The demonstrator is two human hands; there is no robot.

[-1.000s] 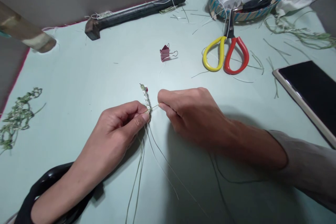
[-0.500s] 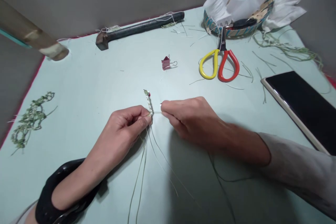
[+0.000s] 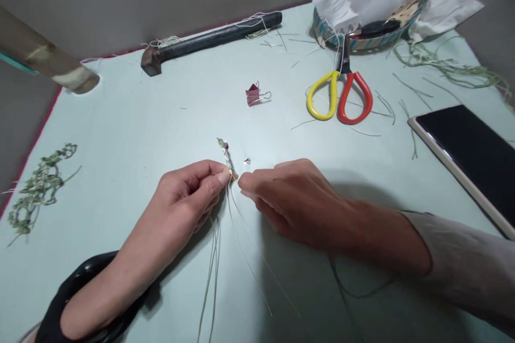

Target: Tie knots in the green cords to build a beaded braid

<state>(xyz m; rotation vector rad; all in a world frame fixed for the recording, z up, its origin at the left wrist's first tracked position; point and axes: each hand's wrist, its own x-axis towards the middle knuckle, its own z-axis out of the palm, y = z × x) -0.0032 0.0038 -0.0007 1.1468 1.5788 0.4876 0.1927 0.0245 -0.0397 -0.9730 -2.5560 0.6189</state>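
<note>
A short green and white knotted cord [image 3: 227, 157] stands up from the fingertips of my left hand [image 3: 189, 193], which pinches its lower end between thumb and index finger. A small red spot shows near its top. Several thin loose strands [image 3: 215, 262] hang from it toward me across the table. Just right of the knots, my right hand [image 3: 293, 198] is closed, its thumb and index finger pinching a strand of the cord close to the left fingertips. A tiny red and white piece [image 3: 247, 161] lies on the table beyond the right fingertips.
Scissors [image 3: 340, 94] with yellow and red handles lie before a basket [image 3: 374, 43] of white plastic tubes. A binder clip [image 3: 253, 95], hammer [image 3: 213, 37], phone [image 3: 466, 155] and knotted green cord piece [image 3: 40, 187] lie around. A wooden pole [image 3: 76, 75] meets the table at left.
My right hand has come left and slightly toward me, nearer the left fingertips. The strand stretched sideways between the hands has shortened and slants down. The tiny red and white piece is now uncovered.
</note>
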